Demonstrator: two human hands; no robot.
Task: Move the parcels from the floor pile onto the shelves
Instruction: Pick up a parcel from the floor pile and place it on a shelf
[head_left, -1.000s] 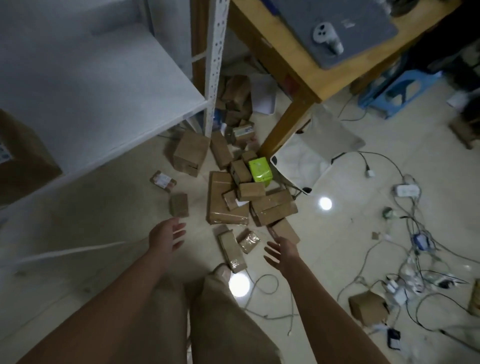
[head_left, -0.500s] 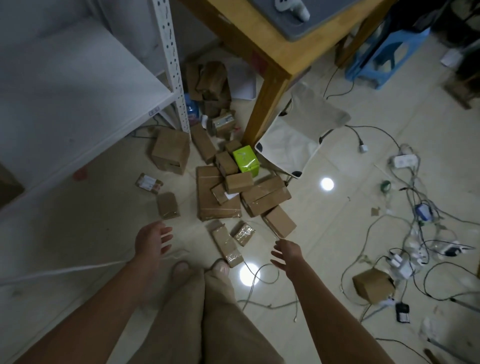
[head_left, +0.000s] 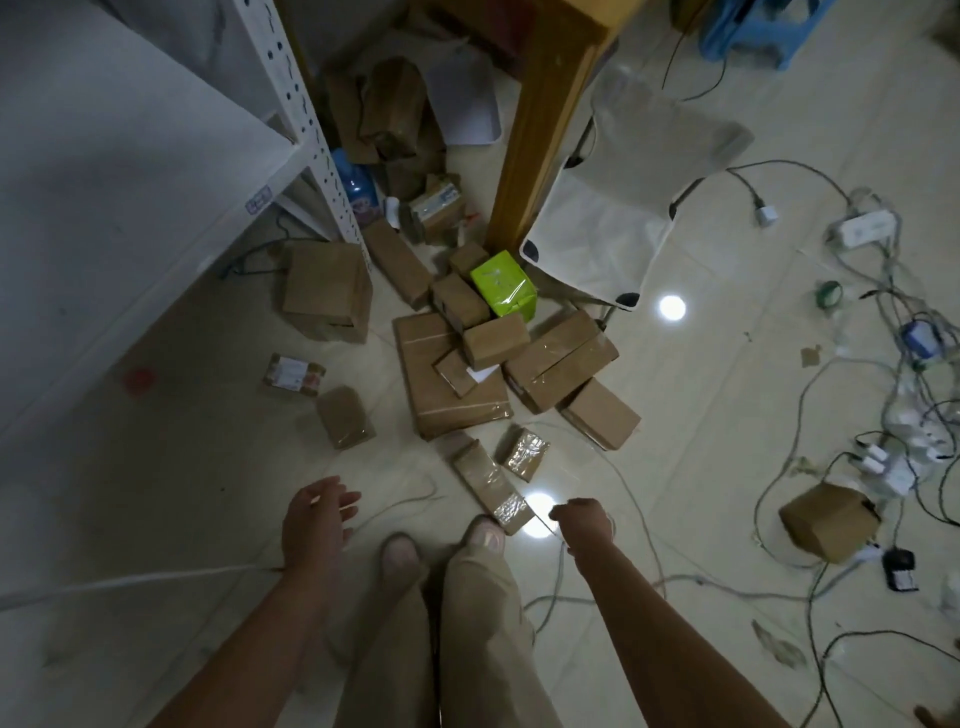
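A pile of brown cardboard parcels (head_left: 457, 384) lies on the tiled floor ahead of my feet, with a green parcel (head_left: 503, 283) near its far side. A long taped parcel (head_left: 491, 486) lies nearest, just beyond my right foot. My left hand (head_left: 316, 519) hangs above the floor with relaxed fingers and holds nothing. My right hand (head_left: 582, 522) hovers beside the long parcel's near end, fingers turned down and hidden from view. The white metal shelf (head_left: 119, 171) stands at the left, its board bare.
A wooden table leg (head_left: 535, 130) rises behind the pile, a white folding stool (head_left: 618, 223) beside it. Cables, chargers and a power strip (head_left: 865, 228) sprawl over the floor at right, with a lone box (head_left: 828, 522) among them. A blue bottle (head_left: 356, 189) stands by the shelf post.
The view has tilted down and closer to the pile. My right hand has dropped toward the near end of the long taped parcel, and my left hand has lowered too.
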